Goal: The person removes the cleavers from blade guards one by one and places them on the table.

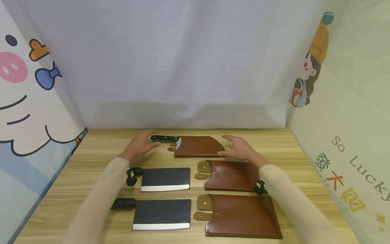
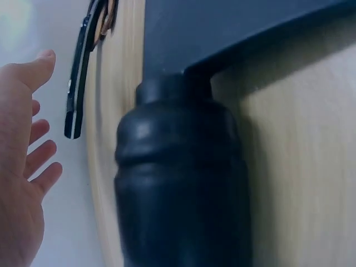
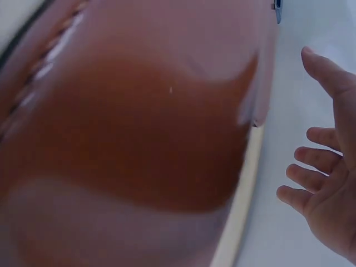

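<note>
At the back of the table lies a cleaver with a black riveted handle [image 1: 164, 138], its blade inside a brown leather sheath [image 1: 198, 146]. My left hand [image 1: 141, 144] is beside the handle's end, fingers relaxed and apart from it in the left wrist view. On the other side, my right hand [image 1: 239, 148] is by the sheath's right end, thumb and fingers spread and holding nothing. Below my left forearm and wrist, a black-bladed cleaver [image 1: 165, 178] lies flat. A second brown sheath [image 1: 231, 174], partly hidden by my right wrist, lies to its right.
Nearer the front lie another black-bladed cleaver [image 1: 162, 213] and a larger brown sheath [image 1: 242, 217] with a snap strap. A pale curtain [image 1: 182, 67] hangs behind the wooden table [image 1: 91, 145]. Printed cloth panels [image 1: 344, 101] stand at both sides.
</note>
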A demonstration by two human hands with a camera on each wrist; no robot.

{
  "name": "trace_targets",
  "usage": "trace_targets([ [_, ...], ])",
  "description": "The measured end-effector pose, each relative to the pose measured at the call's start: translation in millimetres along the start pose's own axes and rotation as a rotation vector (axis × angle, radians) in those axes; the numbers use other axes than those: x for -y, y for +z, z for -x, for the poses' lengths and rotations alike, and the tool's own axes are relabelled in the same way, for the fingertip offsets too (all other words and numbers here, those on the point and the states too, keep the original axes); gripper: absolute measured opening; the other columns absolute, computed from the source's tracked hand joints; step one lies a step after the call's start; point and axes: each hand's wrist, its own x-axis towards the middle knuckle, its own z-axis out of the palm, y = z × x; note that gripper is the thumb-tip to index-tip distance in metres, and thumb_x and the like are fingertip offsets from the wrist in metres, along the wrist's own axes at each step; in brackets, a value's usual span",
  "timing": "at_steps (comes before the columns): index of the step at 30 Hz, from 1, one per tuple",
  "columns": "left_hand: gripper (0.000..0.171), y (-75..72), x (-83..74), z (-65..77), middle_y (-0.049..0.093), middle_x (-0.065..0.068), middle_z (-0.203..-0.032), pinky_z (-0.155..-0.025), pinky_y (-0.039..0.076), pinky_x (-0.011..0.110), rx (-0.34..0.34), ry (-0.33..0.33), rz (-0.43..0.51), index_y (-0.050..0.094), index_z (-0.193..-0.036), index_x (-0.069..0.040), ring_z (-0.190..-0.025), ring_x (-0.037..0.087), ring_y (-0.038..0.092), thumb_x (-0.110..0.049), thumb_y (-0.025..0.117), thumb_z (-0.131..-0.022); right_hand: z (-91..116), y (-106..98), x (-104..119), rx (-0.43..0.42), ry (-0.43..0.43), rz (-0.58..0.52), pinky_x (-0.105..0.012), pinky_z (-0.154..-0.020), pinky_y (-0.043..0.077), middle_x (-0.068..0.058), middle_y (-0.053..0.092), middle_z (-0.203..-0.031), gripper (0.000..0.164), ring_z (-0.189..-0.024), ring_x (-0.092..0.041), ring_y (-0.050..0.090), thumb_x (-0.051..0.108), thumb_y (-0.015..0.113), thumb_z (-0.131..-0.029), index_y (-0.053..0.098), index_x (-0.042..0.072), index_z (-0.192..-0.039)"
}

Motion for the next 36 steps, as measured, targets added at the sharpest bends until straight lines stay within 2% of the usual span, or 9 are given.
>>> trace_targets([
  [3,0.066,4.4,-1.4,-5.5,0.049,0.029,-0.148,-0.114,0.034,0.062,0.019,-0.003,0.004,0.047,-0.147,0.007,-0.137,0.049,0.045,-0.035,0.068,-0.100,-8.4,6.9,1.8,0.022,0.025,-0.025,-0.056,-0.115,0.038,-0.022,0.045,-0.155,0.094,-0.142,-0.042,0.044,0.048,0.082,-0.084,0.041,-0.001,-0.153],
  [10,0.067,7.5,-4.4,-13.5,0.048,0.030,-0.149,-0.114,0.035,0.062,0.075,-0.031,0.009,0.046,-0.149,0.006,-0.137,0.049,0.045,-0.036,0.068,-0.100,-23.5,25.8,-4.4,0.074,0.018,-0.015,-0.052,-0.116,0.038,-0.024,0.047,-0.153,0.099,-0.141,-0.041,0.046,0.046,0.084,-0.083,0.037,-0.004,-0.155],
  [17,0.067,8.5,-3.6,-16.1,0.046,0.031,-0.150,-0.114,0.035,0.062,0.110,-0.072,0.088,0.044,-0.150,0.008,-0.139,0.050,0.043,-0.033,0.067,-0.101,-29.1,33.4,-2.5,0.093,0.049,0.002,-0.050,-0.117,0.037,-0.022,0.046,-0.154,0.102,-0.141,-0.040,0.045,0.049,0.085,-0.082,0.036,-0.002,-0.155],
  [23,0.063,11.8,-0.7,-16.8,0.047,0.032,-0.149,-0.114,0.035,0.062,0.100,-0.068,0.122,0.046,-0.147,0.010,-0.138,0.050,0.043,-0.029,0.066,-0.102,-33.7,39.0,2.5,0.100,0.016,0.026,-0.052,-0.114,0.040,-0.022,0.047,-0.153,0.102,-0.139,-0.040,0.048,0.050,0.084,-0.083,0.034,0.001,-0.158],
  [28,0.059,13.9,1.5,-17.9,0.051,0.032,-0.145,-0.113,0.037,0.060,0.080,-0.077,0.127,0.049,-0.144,0.011,-0.136,0.049,0.046,-0.025,0.068,-0.101,-33.8,41.8,6.6,0.116,0.031,0.056,-0.054,-0.115,0.038,-0.024,0.042,-0.157,0.101,-0.142,-0.042,0.043,0.047,0.082,-0.086,0.031,-0.001,-0.159],
  [36,0.057,14.3,-1.8,-18.6,0.052,0.033,-0.143,-0.113,0.038,0.060,0.070,-0.079,0.104,0.050,-0.143,0.012,-0.135,0.049,0.048,-0.020,0.070,-0.099,-32.2,40.9,8.5,0.094,0.032,0.084,-0.053,-0.114,0.040,-0.025,0.046,-0.153,0.098,-0.139,-0.043,0.047,0.048,0.082,-0.086,0.035,-0.004,-0.156],
])
